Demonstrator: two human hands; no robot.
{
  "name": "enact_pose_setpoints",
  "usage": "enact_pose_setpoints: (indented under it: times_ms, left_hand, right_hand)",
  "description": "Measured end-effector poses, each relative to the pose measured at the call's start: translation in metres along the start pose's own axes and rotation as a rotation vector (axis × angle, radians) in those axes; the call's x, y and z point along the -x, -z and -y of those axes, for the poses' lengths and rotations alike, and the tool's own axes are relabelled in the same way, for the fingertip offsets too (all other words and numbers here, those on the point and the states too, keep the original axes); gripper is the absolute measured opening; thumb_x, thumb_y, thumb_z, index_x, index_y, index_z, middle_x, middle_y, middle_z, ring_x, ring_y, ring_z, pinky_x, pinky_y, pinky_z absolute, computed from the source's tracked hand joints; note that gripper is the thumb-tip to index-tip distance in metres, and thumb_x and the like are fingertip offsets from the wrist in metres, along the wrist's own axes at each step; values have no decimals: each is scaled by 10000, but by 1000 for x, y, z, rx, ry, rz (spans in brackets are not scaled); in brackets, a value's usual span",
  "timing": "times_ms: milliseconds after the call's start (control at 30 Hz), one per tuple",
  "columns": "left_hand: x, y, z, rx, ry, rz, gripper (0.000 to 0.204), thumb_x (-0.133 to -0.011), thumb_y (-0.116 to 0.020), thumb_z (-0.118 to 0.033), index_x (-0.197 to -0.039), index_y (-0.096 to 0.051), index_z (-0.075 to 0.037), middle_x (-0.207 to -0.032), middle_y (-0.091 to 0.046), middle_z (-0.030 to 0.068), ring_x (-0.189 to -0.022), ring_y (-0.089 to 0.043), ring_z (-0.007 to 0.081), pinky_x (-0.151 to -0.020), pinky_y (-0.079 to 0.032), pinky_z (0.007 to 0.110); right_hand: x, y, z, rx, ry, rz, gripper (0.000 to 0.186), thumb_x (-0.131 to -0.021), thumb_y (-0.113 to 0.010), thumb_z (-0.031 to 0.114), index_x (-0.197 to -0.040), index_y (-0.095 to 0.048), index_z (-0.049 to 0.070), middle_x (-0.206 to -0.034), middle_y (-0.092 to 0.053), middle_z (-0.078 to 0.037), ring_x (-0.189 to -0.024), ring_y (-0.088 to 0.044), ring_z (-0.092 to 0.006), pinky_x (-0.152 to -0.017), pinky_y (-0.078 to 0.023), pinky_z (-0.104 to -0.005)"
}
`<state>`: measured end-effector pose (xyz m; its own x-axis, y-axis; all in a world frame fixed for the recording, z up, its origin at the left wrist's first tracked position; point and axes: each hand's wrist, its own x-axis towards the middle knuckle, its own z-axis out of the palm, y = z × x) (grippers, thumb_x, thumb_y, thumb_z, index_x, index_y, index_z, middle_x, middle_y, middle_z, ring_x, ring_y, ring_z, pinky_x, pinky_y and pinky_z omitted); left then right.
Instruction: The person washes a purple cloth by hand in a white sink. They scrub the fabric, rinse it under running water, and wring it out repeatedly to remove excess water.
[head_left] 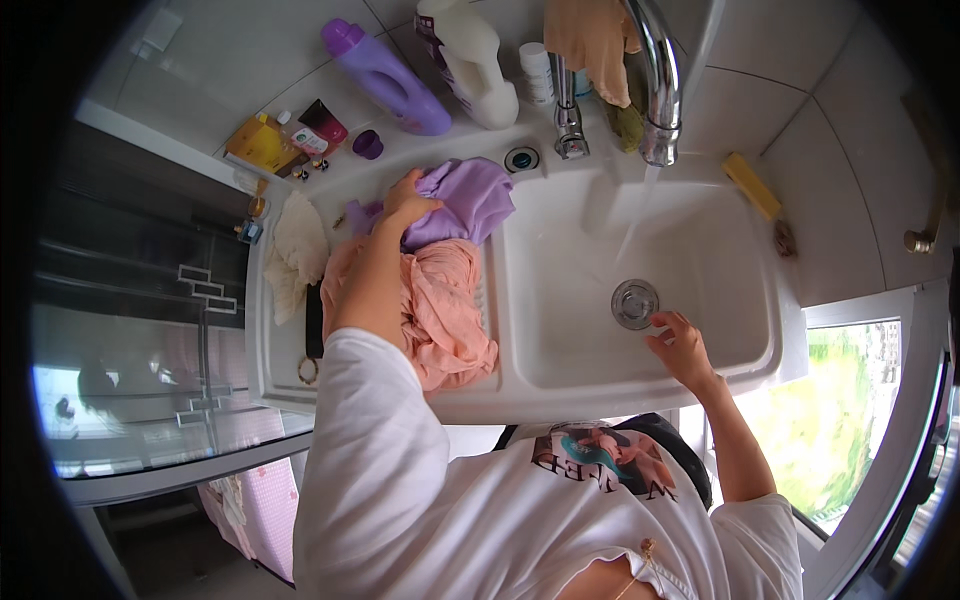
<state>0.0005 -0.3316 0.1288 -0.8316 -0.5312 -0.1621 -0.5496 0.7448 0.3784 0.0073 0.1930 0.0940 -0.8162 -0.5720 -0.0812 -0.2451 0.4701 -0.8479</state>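
Observation:
My left hand (408, 203) reaches across to a bunched purple satiny cloth (470, 197) on the ridged drainboard, its fingers closed on the cloth's left side. Just nearer to me lies a crumpled peach-pink cloth (450, 310), partly hidden under my left forearm. Over the basin of the white sink (560, 290), my right hand (682, 348) hovers close to the metal drain strainer (635, 303), fingers loosely bent and apart, holding nothing. A thin stream of water falls from the chrome faucet (660, 140) into the basin.
Along the back ledge stand a purple bottle (388, 80), a white jug (470, 65) and a small white bottle (537, 75). A peach cloth (590, 45) hangs by the faucet. A cream cloth (296, 250) lies at left; a yellow bar (752, 185) rests on the right rim.

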Motion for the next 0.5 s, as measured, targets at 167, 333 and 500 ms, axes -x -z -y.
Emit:
enact_pose_setpoints:
  times_ms: [167,333,500]
  left_hand:
    - [-8,33,30,567,32,-458,686,-621,-807,-116,-1229,-496,-48,-1093,-596,132,-1003,-569,252,-870,-458,344]
    - [41,136,-30,1201,-48,-718,561,-664,-752,35,-1158,-497,-42,-1108,-568,120,-975,-565,212,-803,-495,359]
    - [90,207,-69,1637,-284,-815,428,-720,-688,44,-1121,-543,2,-1015,-620,148,-971,-604,286,-890,-497,432]
  right_hand:
    - [12,0,-8,13,-6,-113,271,-758,-671,39,-1015,-595,-4,-954,-638,-140,-737,-649,-234,-647,-522,-301]
    - [8,-5,1,7,-10,-134,266,-758,-675,48,-1004,-591,-11,-907,-642,-134,-740,-652,-226,-646,-521,-299]
    - [-7,-22,20,2,37,-83,256,-772,-674,59,-1014,-612,7,-876,-652,-80,-770,-643,-151,-665,-499,-270]
